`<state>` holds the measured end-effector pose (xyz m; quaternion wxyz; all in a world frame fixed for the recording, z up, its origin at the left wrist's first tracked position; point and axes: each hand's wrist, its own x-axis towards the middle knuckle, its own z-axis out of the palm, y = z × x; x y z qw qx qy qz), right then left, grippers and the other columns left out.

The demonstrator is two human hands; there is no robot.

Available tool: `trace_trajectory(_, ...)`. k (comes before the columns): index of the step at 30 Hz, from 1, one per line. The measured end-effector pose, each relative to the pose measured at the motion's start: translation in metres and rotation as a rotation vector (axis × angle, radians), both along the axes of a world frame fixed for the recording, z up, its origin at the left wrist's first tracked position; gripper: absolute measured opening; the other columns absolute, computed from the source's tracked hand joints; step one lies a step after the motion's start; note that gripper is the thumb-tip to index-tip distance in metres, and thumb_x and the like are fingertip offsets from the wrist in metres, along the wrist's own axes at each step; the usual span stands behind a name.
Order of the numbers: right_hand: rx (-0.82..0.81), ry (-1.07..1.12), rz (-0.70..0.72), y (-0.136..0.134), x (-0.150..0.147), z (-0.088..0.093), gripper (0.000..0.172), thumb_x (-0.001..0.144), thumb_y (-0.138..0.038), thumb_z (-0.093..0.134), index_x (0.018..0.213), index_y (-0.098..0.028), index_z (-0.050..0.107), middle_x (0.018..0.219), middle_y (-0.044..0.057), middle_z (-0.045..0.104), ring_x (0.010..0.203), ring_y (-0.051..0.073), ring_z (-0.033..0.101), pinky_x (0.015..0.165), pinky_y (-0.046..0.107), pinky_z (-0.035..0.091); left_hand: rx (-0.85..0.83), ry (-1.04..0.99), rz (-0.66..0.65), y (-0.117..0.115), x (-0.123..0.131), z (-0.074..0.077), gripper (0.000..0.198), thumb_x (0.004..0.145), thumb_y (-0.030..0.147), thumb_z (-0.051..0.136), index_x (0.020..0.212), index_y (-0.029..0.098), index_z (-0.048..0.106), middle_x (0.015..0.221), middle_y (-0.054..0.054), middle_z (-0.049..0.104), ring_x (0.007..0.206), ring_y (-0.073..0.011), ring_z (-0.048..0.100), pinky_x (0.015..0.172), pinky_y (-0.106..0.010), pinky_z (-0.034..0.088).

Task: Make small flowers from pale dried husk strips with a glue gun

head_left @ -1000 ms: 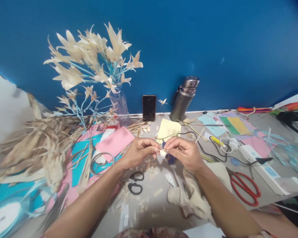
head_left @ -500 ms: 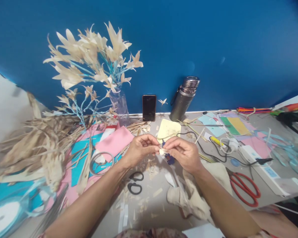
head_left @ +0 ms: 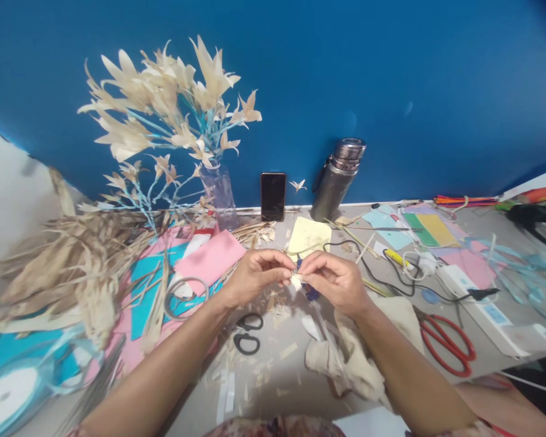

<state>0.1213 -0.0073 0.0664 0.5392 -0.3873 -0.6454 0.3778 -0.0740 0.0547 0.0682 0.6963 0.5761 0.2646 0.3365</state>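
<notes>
Over the middle of the table my left hand (head_left: 264,276) and my right hand (head_left: 334,279) meet, fingertips almost touching. Both pinch a small cream-coloured petal piece (head_left: 296,282), pale and leaf-like; its finer shape is hidden by the fingers. Behind and below my right fingers lies a dark blue tool (head_left: 312,293), mostly covered. Black-handled scissors (head_left: 248,334) rest below my left hand among pale scraps. A crumpled beige cloth (head_left: 359,358) lies under my right forearm. Beyond the hands is a yellow pad (head_left: 309,237).
Cream flowers on blue stems stand in a clear vase (head_left: 219,191) at the back left, near dried husks (head_left: 68,261). A phone (head_left: 273,195) and a flask (head_left: 339,179) stand by the wall. Red-handled scissors (head_left: 450,346) and a power strip (head_left: 482,312) lie right.
Both hands stay in nearly the same place, fingers shifting slightly around the cream piece. It now points more downward below the fingertips.
</notes>
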Motion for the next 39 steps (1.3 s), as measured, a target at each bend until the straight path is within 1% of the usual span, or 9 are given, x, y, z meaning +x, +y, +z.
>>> trace_trajectory(8, -0.057, 0.033, 0.002, 0.0, 0.001, 0.002, 0.005, 0.085, -0.016, 0.068, 0.082, -0.02, 0.068, 0.087, 0.005, 0.069, 0.082, 0.018, 0.066, 0.072, 0.03, 0.052, 0.007, 0.02, -0.026, 0.0, 0.0, -0.001, 0.021, 0.074, 0.03, 0.081, 0.083, 0.013, 0.074, 0.066, -0.004, 0.071, 0.061, -0.0126, 0.063, 0.063, -0.024, 0.051)
trace_trajectory(12, -0.069, 0.032, -0.013, 0.0, 0.002, 0.005, 0.004, 0.084, -0.018, 0.069, 0.081, -0.02, 0.068, 0.086, 0.006, 0.069, 0.08, 0.019, 0.066, 0.071, 0.031, 0.051, -0.022, 0.004, -0.044, -0.001, 0.0, -0.001, 0.024, 0.068, 0.029, 0.085, 0.082, 0.012, 0.074, 0.069, -0.004, 0.071, 0.063, -0.0137, 0.064, 0.063, -0.024, 0.051)
trace_trajectory(15, -0.072, 0.036, -0.013, 0.0, 0.002, 0.006, 0.004, 0.084, -0.019, 0.07, 0.08, -0.019, 0.068, 0.085, 0.006, 0.069, 0.08, 0.018, 0.066, 0.069, 0.03, 0.051, -0.012, 0.003, -0.031, -0.001, 0.001, -0.002, 0.023, 0.066, 0.026, 0.086, 0.08, 0.012, 0.074, 0.072, -0.004, 0.072, 0.065, -0.0137, 0.064, 0.064, -0.024, 0.05)
trace_trajectory(21, -0.081, 0.027, -0.022, 0.0, 0.002, 0.005, 0.004, 0.084, -0.02, 0.07, 0.08, -0.019, 0.068, 0.085, 0.006, 0.069, 0.079, 0.019, 0.066, 0.069, 0.031, 0.052, 0.059, 0.028, 0.003, -0.003, 0.001, 0.001, 0.019, 0.071, 0.027, 0.083, 0.077, 0.012, 0.074, 0.073, -0.005, 0.071, 0.068, -0.0139, 0.063, 0.068, -0.024, 0.049)
trace_trajectory(26, -0.122, 0.046, -0.053, 0.0, 0.001, 0.005, 0.005, 0.082, -0.021, 0.071, 0.078, -0.019, 0.069, 0.083, 0.005, 0.07, 0.078, 0.018, 0.065, 0.07, 0.029, 0.052, 0.166, 0.072, -0.001, -0.004, 0.001, 0.004, 0.02, 0.079, 0.032, 0.076, 0.077, 0.012, 0.072, 0.07, -0.004, 0.068, 0.067, -0.0134, 0.06, 0.066, -0.024, 0.046)
trace_trajectory(30, -0.158, 0.06, -0.081, 0.001, 0.001, 0.003, 0.005, 0.082, -0.024, 0.071, 0.08, -0.019, 0.069, 0.084, 0.005, 0.071, 0.078, 0.017, 0.066, 0.07, 0.028, 0.053, 0.215, 0.079, -0.003, -0.005, 0.002, 0.003, 0.019, 0.083, 0.031, 0.072, 0.079, 0.013, 0.071, 0.069, -0.002, 0.064, 0.065, -0.0121, 0.057, 0.065, -0.023, 0.045)
trace_trajectory(34, -0.191, 0.091, -0.103, 0.001, 0.0, -0.001, 0.009, 0.081, -0.024, 0.073, 0.087, -0.019, 0.069, 0.084, 0.004, 0.071, 0.074, 0.016, 0.065, 0.068, 0.026, 0.053, 0.194, 0.083, 0.007, -0.005, 0.003, -0.001, 0.017, 0.084, 0.03, 0.07, 0.082, 0.013, 0.069, 0.069, -0.001, 0.063, 0.064, -0.0115, 0.056, 0.064, -0.022, 0.044)
trace_trajectory(39, -0.16, 0.089, -0.103, 0.002, -0.001, -0.004, 0.014, 0.083, -0.023, 0.072, 0.096, -0.02, 0.068, 0.089, 0.005, 0.071, 0.079, 0.016, 0.065, 0.073, 0.028, 0.054, 0.138, 0.099, 0.005, -0.005, 0.006, -0.008, 0.018, 0.083, 0.031, 0.071, 0.082, 0.013, 0.068, 0.069, -0.001, 0.063, 0.064, -0.0114, 0.056, 0.064, -0.022, 0.045)
